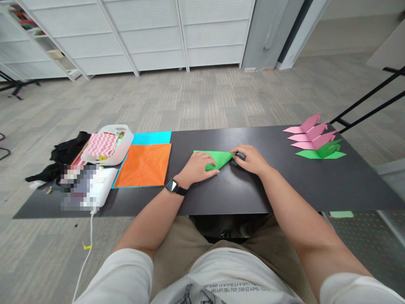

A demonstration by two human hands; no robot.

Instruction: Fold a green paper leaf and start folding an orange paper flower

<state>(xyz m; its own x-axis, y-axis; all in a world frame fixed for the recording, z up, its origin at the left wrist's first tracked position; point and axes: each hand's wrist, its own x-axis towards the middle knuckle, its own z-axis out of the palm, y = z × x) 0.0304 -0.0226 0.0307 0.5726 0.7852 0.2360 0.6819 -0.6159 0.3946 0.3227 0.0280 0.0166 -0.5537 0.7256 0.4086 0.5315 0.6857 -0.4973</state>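
A folded piece of green paper (224,158) lies on the dark table in front of me, tapering to a point on its right. My left hand (200,168) rests flat over its left part, thumb and fingers apart, and covers some of it. At the pointed tip is my right hand (251,158), its fingers curled around a small dark rounded object (241,156) that I cannot identify. The index fingertip of that hand touches or nearly touches the paper's tip.
On the right stand several folded paper birds, pink (313,142) and green (321,153). Orange paper sheets (144,164) lie over blue sheets (152,138) on the left. Beyond them are a white basket (126,141), black cloth (69,147) and a white device (107,185) with a cable (90,249).
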